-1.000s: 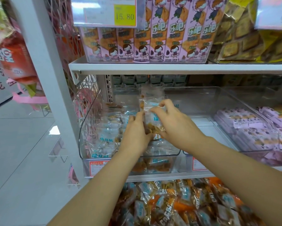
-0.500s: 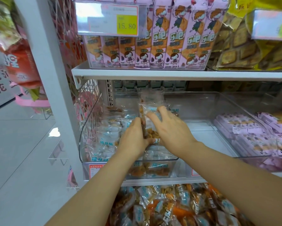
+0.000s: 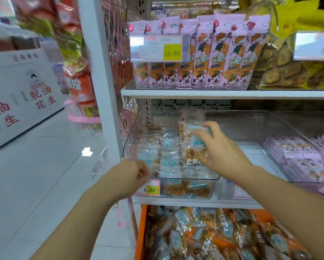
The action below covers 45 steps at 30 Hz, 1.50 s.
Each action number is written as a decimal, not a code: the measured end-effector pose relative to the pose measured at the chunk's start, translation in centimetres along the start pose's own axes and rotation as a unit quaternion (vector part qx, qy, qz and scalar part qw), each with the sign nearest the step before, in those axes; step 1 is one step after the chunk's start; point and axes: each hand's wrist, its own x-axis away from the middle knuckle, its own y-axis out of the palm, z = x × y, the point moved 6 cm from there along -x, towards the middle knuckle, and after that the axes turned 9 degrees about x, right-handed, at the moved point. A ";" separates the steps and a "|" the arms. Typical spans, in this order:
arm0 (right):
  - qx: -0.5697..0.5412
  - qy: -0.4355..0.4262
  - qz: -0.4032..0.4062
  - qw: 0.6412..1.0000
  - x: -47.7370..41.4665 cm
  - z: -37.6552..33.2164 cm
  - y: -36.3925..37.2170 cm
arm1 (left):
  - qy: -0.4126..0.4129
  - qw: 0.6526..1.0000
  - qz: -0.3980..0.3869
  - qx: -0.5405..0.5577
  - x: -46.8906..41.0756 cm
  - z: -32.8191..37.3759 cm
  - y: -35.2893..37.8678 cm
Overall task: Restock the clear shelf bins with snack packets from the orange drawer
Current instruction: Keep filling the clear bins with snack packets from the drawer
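A clear shelf bin point(image 3: 210, 178) on the middle shelf holds several clear snack packets with pale blue labels. My right hand point(image 3: 218, 150) is inside the bin, fingers closed on an upright snack packet point(image 3: 192, 139). My left hand point(image 3: 133, 175) is a loose fist outside the bin's front left corner, holding nothing that I can see. Below the shelf, the orange drawer point(image 3: 139, 239) stands pulled out, heaped with the same packets point(image 3: 213, 235).
An empty-looking clear bin point(image 3: 251, 128) sits right of the stocked one, then a bin of pink packets point(image 3: 303, 156). Pink boxes point(image 3: 213, 59) fill the upper shelf. A white shelf upright point(image 3: 101, 87) and an aisle floor lie to the left.
My left hand has let go of the packet and pulled back out of the bin to its front left corner. The right hand still grips the packet. The view has tilted up and left.
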 end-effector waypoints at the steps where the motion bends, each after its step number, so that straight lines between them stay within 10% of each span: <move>1: -0.007 -0.011 0.018 1.000 0.3 -0.5 -0.2 | -0.003 1.000 -0.021 -0.013 0.1 -0.1 0.7; 8: -0.009 -0.117 -0.187 0.975 2.6 -3.4 3.5 | -0.014 0.988 -0.143 -0.050 -1.3 0.0 2.8; 18: 0.144 -0.130 -0.185 0.964 2.2 -3.3 4.9 | -0.020 0.987 -0.156 0.021 -1.8 0.3 3.1; 32: -0.060 -0.118 0.003 0.991 8.4 -1.1 1.5 | 0.148 0.967 0.112 0.176 1.1 7.1 2.9; 37: -0.111 -0.041 -0.140 0.983 13.2 2.6 7.6 | 0.158 0.975 -0.007 0.156 1.9 8.5 12.1; 45: -0.222 0.096 -0.396 0.886 19.5 6.7 20.3 | -0.067 0.962 -0.217 0.151 1.1 3.2 25.7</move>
